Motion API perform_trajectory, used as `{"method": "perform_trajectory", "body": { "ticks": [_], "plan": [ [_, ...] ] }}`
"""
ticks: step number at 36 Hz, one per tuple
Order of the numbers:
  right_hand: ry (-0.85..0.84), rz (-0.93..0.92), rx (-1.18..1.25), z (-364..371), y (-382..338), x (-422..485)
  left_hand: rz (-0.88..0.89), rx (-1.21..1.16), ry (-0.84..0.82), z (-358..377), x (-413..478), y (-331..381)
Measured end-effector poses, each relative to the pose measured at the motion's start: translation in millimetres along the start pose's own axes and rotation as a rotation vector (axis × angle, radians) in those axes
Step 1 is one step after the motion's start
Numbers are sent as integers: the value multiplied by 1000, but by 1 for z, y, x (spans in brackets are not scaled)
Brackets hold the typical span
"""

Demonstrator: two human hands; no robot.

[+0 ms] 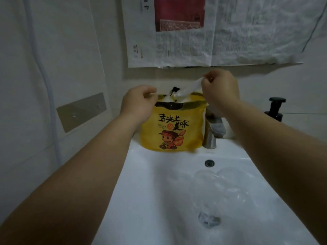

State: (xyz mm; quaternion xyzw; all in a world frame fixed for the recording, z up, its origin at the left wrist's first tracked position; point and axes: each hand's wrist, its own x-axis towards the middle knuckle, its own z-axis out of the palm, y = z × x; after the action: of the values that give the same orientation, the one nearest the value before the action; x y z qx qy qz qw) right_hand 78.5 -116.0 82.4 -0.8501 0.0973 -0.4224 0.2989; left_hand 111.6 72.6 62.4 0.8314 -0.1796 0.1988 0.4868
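1. One yellow bag [171, 128] with a cartoon kid stands on the sink's [159, 191] back edge, beside one tap [212, 135].
2. Left hand [138, 103] pinches its top.
3. Right hand [221, 91] pinches one white wipe [187, 89].

Legend: the person's limbs as seen by the head camera. The left hand [139, 101] and left forearm [79, 165] are being shown bare along their whole visible length. The right hand [221, 89] and right forearm [283, 147] are being shown likewise uncovered. Both arms are being cut off at the lower frame edge, near the elbows.
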Motion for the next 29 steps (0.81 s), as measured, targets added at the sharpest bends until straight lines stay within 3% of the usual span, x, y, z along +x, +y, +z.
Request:
{"method": "perform_trajectory", "body": {
  "ticks": [3,8,15,18,22,25,29],
  "plan": [
    [-70,-64,-199,13,-1,13,25,82,-46,8,8,-2],
    [-391,-105,-446,39,-7,26,38,168,-92,14,18,-11],
    [-734,3,-449,63,0,24,59,224,-116,24,24,-17],
    [-692,35,-362,55,6,23,73,223,-124,27,23,-17],
    [-404,-8,-352,44,8,23,85,202,-97,29,19,-18],
    [-242,-58,-174,28,1,12,88,155,-57,28,13,-16],
    [-160,-72,43,7,3,-12,97,80,30,25,-3,-10]
  ]
}}
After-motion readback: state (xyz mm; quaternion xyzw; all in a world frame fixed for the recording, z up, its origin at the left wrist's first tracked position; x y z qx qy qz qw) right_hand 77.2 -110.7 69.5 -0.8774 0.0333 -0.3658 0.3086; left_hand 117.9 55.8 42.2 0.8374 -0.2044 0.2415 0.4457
